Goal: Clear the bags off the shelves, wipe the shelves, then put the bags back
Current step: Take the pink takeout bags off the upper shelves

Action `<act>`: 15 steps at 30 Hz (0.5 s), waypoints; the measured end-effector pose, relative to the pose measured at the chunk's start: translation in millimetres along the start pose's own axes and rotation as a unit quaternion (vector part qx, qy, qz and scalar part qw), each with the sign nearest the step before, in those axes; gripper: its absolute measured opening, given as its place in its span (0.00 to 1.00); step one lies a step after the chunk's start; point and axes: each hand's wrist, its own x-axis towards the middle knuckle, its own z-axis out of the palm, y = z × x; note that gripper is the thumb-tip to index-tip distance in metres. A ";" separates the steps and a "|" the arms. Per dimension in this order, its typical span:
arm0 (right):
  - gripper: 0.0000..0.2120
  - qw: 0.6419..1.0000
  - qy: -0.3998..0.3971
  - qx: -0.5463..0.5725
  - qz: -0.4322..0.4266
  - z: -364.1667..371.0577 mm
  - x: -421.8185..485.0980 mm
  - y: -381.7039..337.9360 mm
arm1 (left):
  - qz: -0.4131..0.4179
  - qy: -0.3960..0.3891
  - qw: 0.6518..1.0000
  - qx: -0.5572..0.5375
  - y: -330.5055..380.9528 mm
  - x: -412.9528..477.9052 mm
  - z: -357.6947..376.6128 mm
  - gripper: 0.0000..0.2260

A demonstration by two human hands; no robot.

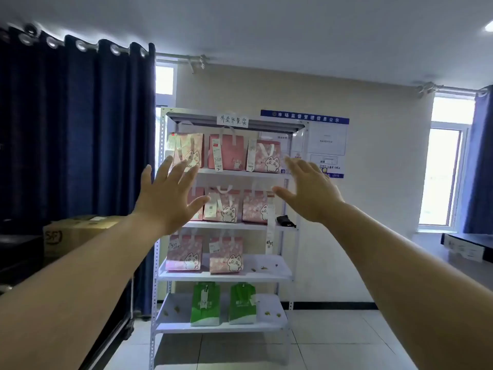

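A white metal shelf unit (pixel 266 273) stands against the wall ahead. Three pink cat-print bags (pixel 226 153) sit on its top shelf, three more (pixel 222 206) on the second, two (pixel 226 253) on the third. Two green bags (pixel 205 303) stand on the bottom shelf. Small scraps (pixel 262 268) lie on the lower shelves. My left hand (pixel 168 196) and my right hand (pixel 309 190) are stretched out in front of the unit, fingers spread, holding nothing and short of the bags.
Dark blue curtains (pixel 74 129) hang at the left, with a cardboard box (pixel 74 233) below them. A small black object (pixel 286 220) lies on the second shelf's right end. A dark counter (pixel 466 244) stands at the right under a window. The floor is pale tile.
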 end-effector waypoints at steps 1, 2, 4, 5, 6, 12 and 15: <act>0.36 1.000 -0.014 -0.002 0.009 6.3 -0.4 0.5 | -0.009 -0.011 1.000 0.005 0.5 -2.9 4.1 0.37; 0.37 1.000 -0.025 -0.005 0.014 12.5 0.4 1.5 | -0.007 -0.010 1.000 0.010 0.3 -3.7 10.2 0.37; 0.37 0.998 -0.062 -0.005 0.029 28.2 0.2 4.9 | -0.012 -0.015 1.000 0.019 -4.6 -8.6 28.6 0.34; 0.37 0.996 -0.079 0.003 0.036 36.6 2.2 6.3 | -0.013 -0.022 1.000 0.014 -6.8 -9.5 36.0 0.33; 0.36 0.995 -0.095 0.011 0.042 44.7 4.3 7.0 | -0.014 -0.028 0.999 0.015 -9.4 -9.6 42.6 0.33; 0.33 0.983 -0.157 0.064 0.074 95.2 38.2 10.0 | -0.035 -0.048 0.997 0.042 -43.2 6.6 80.0 0.32; 0.31 0.982 -0.165 0.066 0.071 127.4 62.2 6.5 | -0.045 -0.060 0.996 0.058 -68.1 26.1 99.7 0.32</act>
